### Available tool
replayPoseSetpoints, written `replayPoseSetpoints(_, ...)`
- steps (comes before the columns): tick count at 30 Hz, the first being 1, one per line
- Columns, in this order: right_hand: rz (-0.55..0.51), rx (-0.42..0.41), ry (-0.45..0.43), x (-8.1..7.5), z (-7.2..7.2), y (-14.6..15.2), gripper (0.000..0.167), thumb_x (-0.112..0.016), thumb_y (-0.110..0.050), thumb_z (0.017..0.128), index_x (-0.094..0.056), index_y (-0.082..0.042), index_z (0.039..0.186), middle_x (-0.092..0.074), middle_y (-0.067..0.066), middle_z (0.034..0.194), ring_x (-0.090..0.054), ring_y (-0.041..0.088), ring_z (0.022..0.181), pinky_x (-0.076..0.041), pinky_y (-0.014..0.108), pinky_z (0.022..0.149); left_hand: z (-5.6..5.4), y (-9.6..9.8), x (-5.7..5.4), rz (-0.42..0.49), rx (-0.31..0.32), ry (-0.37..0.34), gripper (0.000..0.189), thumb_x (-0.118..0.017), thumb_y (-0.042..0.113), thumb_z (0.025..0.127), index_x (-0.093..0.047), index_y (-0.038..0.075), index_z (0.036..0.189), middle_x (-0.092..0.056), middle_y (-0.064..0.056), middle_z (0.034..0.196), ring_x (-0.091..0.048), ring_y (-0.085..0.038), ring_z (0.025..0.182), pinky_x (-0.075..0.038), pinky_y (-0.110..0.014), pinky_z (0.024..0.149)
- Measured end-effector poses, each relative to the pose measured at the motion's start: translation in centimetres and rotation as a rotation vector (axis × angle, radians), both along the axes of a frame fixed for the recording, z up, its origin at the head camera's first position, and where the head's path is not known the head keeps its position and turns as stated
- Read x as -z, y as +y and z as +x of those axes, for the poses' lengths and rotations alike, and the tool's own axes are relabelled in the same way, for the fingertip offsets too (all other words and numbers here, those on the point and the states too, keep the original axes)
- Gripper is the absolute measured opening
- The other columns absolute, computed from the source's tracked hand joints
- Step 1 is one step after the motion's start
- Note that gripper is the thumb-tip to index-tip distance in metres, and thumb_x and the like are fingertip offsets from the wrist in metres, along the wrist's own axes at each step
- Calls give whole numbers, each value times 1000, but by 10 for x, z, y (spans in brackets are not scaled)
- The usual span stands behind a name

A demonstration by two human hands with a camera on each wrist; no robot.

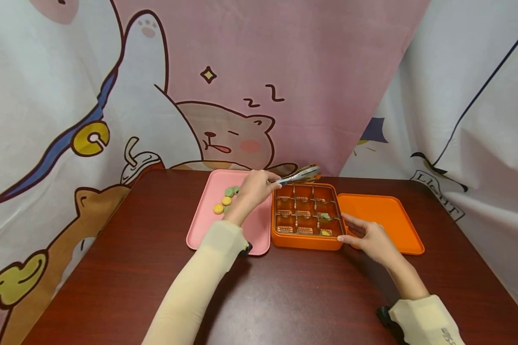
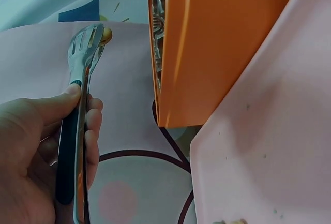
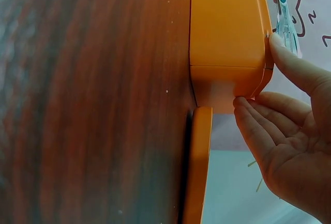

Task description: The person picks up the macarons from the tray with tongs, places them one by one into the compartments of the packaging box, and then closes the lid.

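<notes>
My left hand (image 1: 253,189) grips a pair of metal tongs (image 1: 300,175) with dark handle panels, above the back left of an orange box (image 1: 304,242). Between the tong heads sits a small round yellow cookie (image 2: 107,35), seen in the left wrist view. A clear insert divides the box into several compartments. A green piece (image 1: 325,216) lies in the right column's middle compartment, a yellow piece (image 1: 326,233) in its front one. My right hand (image 1: 373,239) holds the box's front right corner, thumb at the front rim and fingertips against the side.
A pink tray (image 1: 202,225) left of the box bears several green cookies and yellow cookies (image 1: 218,209), partly hidden by my left hand. An orange lid (image 1: 382,220) lies flat to the right. Behind the brown table (image 1: 285,297) hangs a printed curtain (image 1: 319,86).
</notes>
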State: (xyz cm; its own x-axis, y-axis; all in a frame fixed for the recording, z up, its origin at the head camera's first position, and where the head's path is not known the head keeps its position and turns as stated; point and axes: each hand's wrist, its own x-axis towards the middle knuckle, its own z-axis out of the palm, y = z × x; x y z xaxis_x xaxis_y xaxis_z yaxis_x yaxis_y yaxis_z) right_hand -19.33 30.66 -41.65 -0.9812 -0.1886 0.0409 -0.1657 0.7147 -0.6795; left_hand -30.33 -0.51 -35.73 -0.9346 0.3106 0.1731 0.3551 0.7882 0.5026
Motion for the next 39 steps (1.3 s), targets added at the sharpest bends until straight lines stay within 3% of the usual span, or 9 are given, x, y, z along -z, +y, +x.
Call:
replayPoseSetpoints(11,-14,-1,1,1,0,0,71,-74,-31,90,-46,-1,147,-49,25,146,-55,43,128,-51,50,94,3,16,5,-76,3,4,30,-66,35,95,-73,23,121,-73,1,119,-67,-17,101,-54,-32,83)
replayPoseSetpoints(20,-21,8,-8,2,0,0,72,-74,-35,90,-46,-2,148,-49,24,147,-55,43,129,-52,49,94,4,26,12,-131,14,-6,29,-64,36,96,-72,26,123,-76,5,104,-60,-11,75,-46,-25,69)
replayPoseSetpoints(23,-19,11,-11,2,0,0,72,-74,-35,90,-46,-2,148,-49,24,147,-55,42,129,-51,49,95,4,28,14,-125,13,-8,28,-65,35,96,-74,26,121,-76,5,102,-60,-12,76,-47,-26,70)
replayPoseSetpoints(31,-10,10,-9,3,-1,0,72,-74,-35,90,-46,-2,148,-50,24,146,-55,42,129,-51,50,95,5,32,18,-116,23,-42,30,-66,35,96,-73,23,123,-74,3,114,-61,-14,88,-49,-30,80)
replayPoseSetpoints(39,-11,8,-17,1,0,0,73,-73,-36,90,-45,-2,148,-48,24,148,-54,42,130,-50,51,97,4,34,21,-95,33,-86,41,-67,40,95,-67,21,131,-72,0,123,-58,-16,83,-46,-29,75)
